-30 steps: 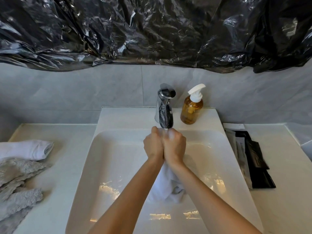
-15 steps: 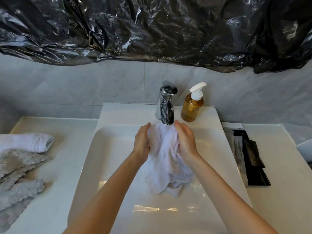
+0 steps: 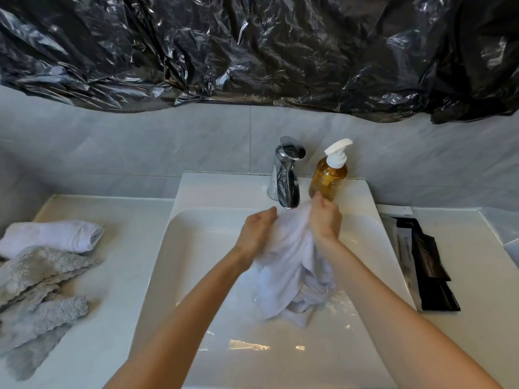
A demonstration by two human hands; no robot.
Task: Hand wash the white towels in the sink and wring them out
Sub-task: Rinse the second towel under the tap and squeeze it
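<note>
A wet white towel [image 3: 289,265] hangs bunched over the white sink [image 3: 196,276], just below the chrome faucet [image 3: 285,175]. My left hand [image 3: 257,231] grips the towel's upper left side. My right hand [image 3: 324,220] grips its upper right edge, close under the spout. The towel's lower end drapes onto the basin floor. Another white towel [image 3: 53,234] lies rolled on the counter at the left.
An amber soap pump bottle [image 3: 328,175] stands right of the faucet. Grey fluffy cloths [image 3: 36,293] lie on the left counter. Black and white packets [image 3: 421,262] sit on the right counter. Black plastic sheeting [image 3: 252,51] covers the wall above.
My hands went from pressed together on the bunched towel to apart, spreading it under the spout. My right hand has risen towards the soap bottle.
</note>
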